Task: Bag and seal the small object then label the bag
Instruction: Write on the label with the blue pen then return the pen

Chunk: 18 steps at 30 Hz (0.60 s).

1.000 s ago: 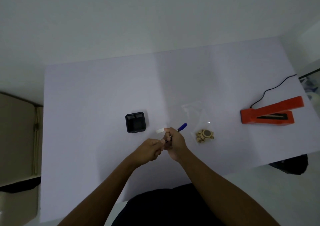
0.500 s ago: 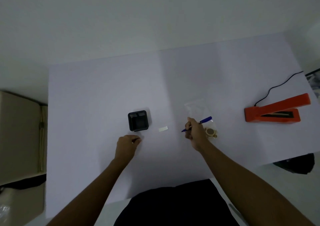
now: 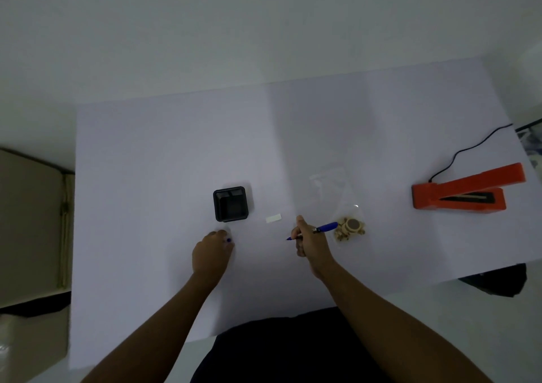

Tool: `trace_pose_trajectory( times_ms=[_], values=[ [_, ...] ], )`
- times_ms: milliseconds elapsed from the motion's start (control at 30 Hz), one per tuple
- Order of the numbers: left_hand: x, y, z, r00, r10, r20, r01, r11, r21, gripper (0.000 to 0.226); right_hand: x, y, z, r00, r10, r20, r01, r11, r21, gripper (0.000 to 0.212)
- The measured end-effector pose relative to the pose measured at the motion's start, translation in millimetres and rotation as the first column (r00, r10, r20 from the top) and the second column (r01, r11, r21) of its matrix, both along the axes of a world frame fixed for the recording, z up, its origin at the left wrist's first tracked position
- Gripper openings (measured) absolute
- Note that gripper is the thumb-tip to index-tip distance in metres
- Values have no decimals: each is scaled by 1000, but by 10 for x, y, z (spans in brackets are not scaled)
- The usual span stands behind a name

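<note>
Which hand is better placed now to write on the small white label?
The right hand: it grips the blue pen, its tip near the label. The left hand, by the black box, holds only a small blue cap.

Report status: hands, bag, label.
Right hand grips pen, uncapped; left hand pinches cap. Object in bag, beside right hand. Label loose, not yet on bag. Pen-to-label path clear.
</note>
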State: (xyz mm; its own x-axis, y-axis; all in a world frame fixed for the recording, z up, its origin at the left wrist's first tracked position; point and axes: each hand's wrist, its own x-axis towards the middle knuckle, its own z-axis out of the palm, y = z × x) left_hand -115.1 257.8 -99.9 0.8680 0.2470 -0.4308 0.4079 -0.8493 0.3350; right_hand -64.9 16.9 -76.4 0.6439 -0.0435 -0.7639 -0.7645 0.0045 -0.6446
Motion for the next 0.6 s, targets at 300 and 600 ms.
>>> trace_pose_trajectory(
  times_ms=[300, 600],
  values=[
    [139, -555, 82, 983, -66, 168, 100, 975, -201, 25, 142, -71, -28, 999, -43, 19, 43, 999, -12, 52],
    [664, -1089, -161, 986, -68, 149, 98, 975, -199, 42, 176, -193, 23, 999, -37, 26, 38, 998, -58, 50]
  ],
)
